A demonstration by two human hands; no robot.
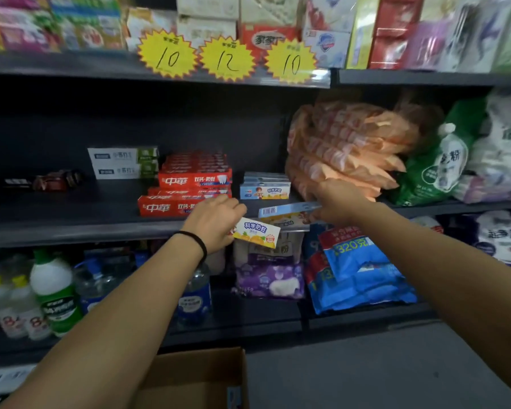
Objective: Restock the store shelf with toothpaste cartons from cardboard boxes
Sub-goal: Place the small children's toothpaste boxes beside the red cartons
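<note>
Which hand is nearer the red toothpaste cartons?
Left. The left hand overlaps the front corner of the red toothpaste cartons; the right hand is off to their right, holding a blue carton.

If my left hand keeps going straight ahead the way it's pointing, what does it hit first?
Probably the lower red toothpaste cartons just beyond the left hand, though depth is hard to judge.

The cardboard box (pixel 195 379) is cut off by the bottom edge — its contents unreadable; the right hand (pixel 337 202) covers one end of its blue carton (pixel 289 209).
</note>
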